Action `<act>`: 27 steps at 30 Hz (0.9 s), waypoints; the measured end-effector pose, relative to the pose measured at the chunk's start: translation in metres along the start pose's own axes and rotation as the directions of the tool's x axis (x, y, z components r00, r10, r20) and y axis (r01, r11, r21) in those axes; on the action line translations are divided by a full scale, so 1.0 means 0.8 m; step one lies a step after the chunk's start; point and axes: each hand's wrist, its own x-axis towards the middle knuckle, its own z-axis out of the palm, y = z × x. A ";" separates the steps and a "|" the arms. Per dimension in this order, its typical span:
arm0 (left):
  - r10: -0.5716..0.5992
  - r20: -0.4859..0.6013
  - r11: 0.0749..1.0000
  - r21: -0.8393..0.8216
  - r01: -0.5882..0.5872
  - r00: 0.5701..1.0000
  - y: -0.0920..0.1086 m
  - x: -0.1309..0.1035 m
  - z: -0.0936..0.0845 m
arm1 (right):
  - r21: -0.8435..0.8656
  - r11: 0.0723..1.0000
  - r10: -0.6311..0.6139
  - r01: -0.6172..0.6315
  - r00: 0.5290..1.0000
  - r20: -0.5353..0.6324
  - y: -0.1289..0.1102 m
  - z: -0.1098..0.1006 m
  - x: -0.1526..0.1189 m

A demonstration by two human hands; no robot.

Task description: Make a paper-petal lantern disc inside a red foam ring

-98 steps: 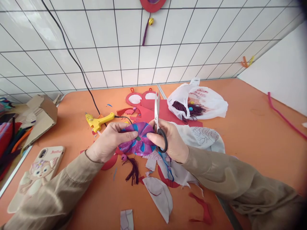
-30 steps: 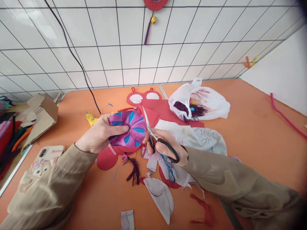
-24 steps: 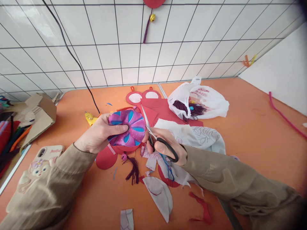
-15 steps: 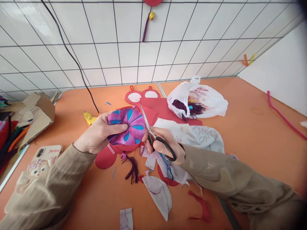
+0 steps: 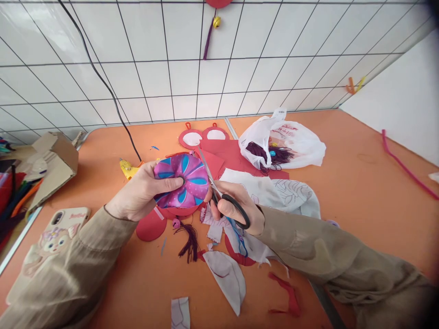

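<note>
Between the thumb and fingers of my left hand [image 5: 144, 189] is a round piece of gathered pink-purple fabric [image 5: 188, 196] with blue petal shapes and a dark centre. My thumb presses beside that centre. My right hand [image 5: 238, 203] grips the black handles of a pair of scissors [image 5: 242, 212], blades pointing up and away along the fabric's right edge. A right fingertip is close to that edge; whether it touches I cannot tell. Below the fabric lie a red felt circle [image 5: 151, 226] and a dark purple tassel [image 5: 188, 244] with a pink bell [image 5: 176, 223].
White cloth scraps [image 5: 226, 278] and red felt sheets [image 5: 233, 153] cover the middle of the orange table. A white plastic bag [image 5: 302, 146] with purple thread stands behind. On the left are a yellow glue gun [image 5: 127, 169], a phone [image 5: 51, 246] and a cardboard box [image 5: 56, 160].
The fabric and both hands are almost where they were. The scissors have tilted very slightly, their tips a little further left.
</note>
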 end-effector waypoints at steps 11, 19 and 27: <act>-0.015 -0.029 1.000 -0.004 0.015 0.999 0.003 0.000 -0.003 | 0.014 1.000 0.028 -0.028 0.999 -0.024 -0.004 0.003 0.000; -0.013 -0.002 1.000 0.006 0.013 1.000 0.004 -0.001 -0.006 | 0.018 0.999 0.048 -0.047 0.998 -0.037 -0.007 0.005 0.000; -0.014 -0.018 1.000 0.026 0.015 1.000 0.007 0.000 -0.009 | 0.006 0.998 0.056 -0.056 0.998 -0.041 -0.008 0.008 0.000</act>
